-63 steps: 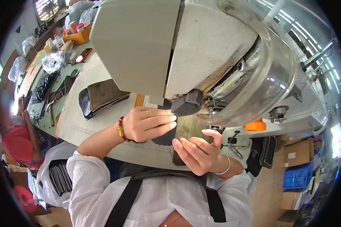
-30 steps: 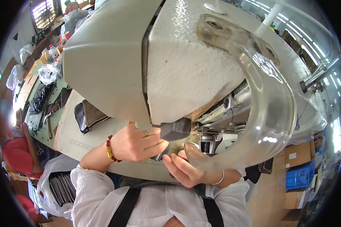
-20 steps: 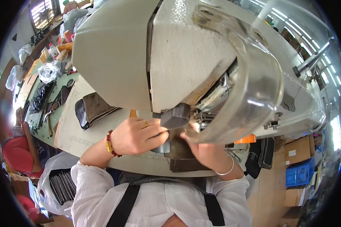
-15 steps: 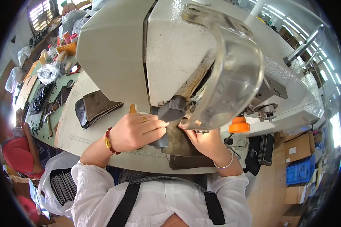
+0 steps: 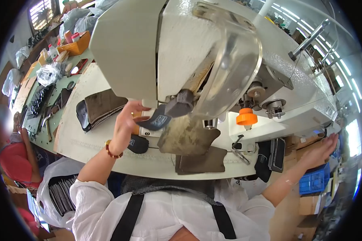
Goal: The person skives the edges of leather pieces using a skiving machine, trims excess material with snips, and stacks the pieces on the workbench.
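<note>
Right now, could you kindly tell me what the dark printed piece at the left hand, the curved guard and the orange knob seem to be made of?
Dark printed piece: matt, perhaps fabric or leather-like sheet, as it curves thinly; I cannot tell which.
Curved guard: probably clear plastic, glossy, being see-through with highlights.
Orange knob: likely moulded plastic, given its bright, even colour.

right hand [image 5: 322,149] leaves brown piece [image 5: 189,138], now extends far right past table [image 5: 157,165] | left hand [image 5: 126,120] draws back leftward, now at left end of patch [image 5: 152,125] | patch label [image 5: 160,120] now shows
</note>
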`<state>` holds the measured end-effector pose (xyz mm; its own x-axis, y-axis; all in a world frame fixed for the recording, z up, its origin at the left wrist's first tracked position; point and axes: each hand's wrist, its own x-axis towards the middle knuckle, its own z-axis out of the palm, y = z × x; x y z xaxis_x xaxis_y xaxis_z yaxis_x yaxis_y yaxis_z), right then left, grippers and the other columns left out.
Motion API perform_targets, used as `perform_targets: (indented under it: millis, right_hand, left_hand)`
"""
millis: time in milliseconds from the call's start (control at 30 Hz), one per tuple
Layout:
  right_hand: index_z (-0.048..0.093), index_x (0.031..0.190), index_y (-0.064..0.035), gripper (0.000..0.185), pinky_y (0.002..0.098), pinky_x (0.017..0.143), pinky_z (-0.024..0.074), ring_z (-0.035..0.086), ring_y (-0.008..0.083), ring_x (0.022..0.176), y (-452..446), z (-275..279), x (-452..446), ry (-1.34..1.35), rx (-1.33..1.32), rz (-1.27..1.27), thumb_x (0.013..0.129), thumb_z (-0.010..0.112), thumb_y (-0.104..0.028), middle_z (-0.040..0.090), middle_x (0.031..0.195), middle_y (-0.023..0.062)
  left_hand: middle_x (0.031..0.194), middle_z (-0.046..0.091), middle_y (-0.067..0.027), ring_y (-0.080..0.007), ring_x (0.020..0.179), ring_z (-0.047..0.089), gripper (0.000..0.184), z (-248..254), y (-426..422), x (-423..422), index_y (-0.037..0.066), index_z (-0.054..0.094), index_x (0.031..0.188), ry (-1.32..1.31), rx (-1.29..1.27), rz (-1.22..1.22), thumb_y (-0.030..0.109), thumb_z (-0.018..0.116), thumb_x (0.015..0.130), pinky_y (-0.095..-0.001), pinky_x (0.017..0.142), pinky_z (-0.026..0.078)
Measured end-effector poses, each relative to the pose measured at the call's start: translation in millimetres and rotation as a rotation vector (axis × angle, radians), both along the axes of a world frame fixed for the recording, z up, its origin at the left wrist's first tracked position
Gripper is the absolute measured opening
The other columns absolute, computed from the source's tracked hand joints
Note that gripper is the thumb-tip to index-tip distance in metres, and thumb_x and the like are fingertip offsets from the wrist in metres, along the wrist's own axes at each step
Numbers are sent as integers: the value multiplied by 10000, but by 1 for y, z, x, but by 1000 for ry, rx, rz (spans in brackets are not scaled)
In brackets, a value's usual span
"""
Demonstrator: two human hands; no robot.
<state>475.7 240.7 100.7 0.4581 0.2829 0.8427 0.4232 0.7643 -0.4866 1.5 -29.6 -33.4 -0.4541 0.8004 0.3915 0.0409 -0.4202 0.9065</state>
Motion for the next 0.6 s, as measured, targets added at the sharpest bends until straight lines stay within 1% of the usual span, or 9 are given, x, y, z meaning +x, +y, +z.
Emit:
perform_targets:
  millis: [67, 100, 167, 267, 367, 467, 533, 567, 600]
  right_hand:
    - [586, 1295, 62, 473, 370, 1039, 438, 590, 261, 1174, 81, -1, 85, 31, -74, 124, 1083, 466, -343, 601, 1306, 164]
    - [578, 1320, 54, 496, 357, 1049, 424, 579, 244, 1193, 120, -5, 126, 71, -278, 319, 1086, 458, -366, 593, 1329, 160]
    - [569, 1345, 46, 519, 344, 1060, 411, 568, 228, 1212, 139, 1, 143, 95, -483, 520, 1088, 451, -390, 585, 1353, 155]
    - [507, 1405, 59, 602, 336, 1014, 448, 561, 185, 1202, 163, 30, 164, 8, -425, 523, 1062, 495, -435, 589, 1346, 138]
    - [574, 1336, 61, 641, 311, 928, 482, 611, 167, 1089, 213, 86, 202, -249, -773, 303, 1025, 532, -498, 656, 1228, 112]
    - [626, 1298, 48, 554, 308, 970, 446, 612, 173, 1087, 193, 119, 150, -360, -937, 155, 1046, 524, -434, 675, 1201, 134]
    - [667, 1249, 41, 519, 300, 962, 445, 617, 170, 1064, 203, 117, 146, -258, -873, 496, 1028, 556, -415, 682, 1183, 123]
    - [673, 1242, 35, 491, 295, 960, 447, 622, 165, 1042, 203, 116, 148, -321, -810, 274, 1033, 551, -392, 687, 1177, 104]
    - [673, 1242, 35, 491, 295, 960, 447, 622, 165, 1042, 196, 108, 149, -315, -818, 273, 1033, 551, -392, 687, 1177, 104]
  left_hand:
    - [1136, 659, -124, -209, 1064, 651, 722, 3, 0, -10, 7, 641, 1187, -129, -311, -40, 669, 426, 994, -397, 961, 522]
    - [1136, 659, -124, -209, 1064, 651, 722, 8, 4, -14, 7, 641, 1187, -138, -306, -35, 669, 426, 994, -397, 961, 522]
    - [1003, 706, -73, -171, 884, 693, 636, 19, 12, -17, 19, 669, 1153, -466, -478, -618, 600, 445, 1024, -350, 835, 576]
    - [951, 708, -49, -146, 798, 693, 536, 25, 19, 2, 17, 689, 1117, -345, -594, -429, 526, 565, 1003, -320, 769, 590]
    - [926, 709, -33, -121, 803, 685, 388, 39, 21, 25, 11, 694, 1089, -484, -660, -307, 379, 692, 966, -308, 763, 588]
    - [912, 706, -28, -115, 790, 679, 309, 29, 21, 36, 17, 694, 1075, -540, -645, -220, 282, 754, 927, -294, 740, 584]
    - [887, 694, -16, -78, 758, 639, 245, 25, 17, 42, -5, 698, 1025, -495, -584, -202, 211, 753, 924, -257, 695, 551]
    - [895, 682, -2, -60, 770, 613, 228, 12, 15, 41, -20, 684, 1030, -387, -525, -166, 180, 736, 932, -241, 689, 526]
    - [903, 670, 12, -41, 781, 586, 211, 5, 14, 41, -34, 671, 1034, -279, -466, -135, 149, 719, 941, -224, 682, 500]
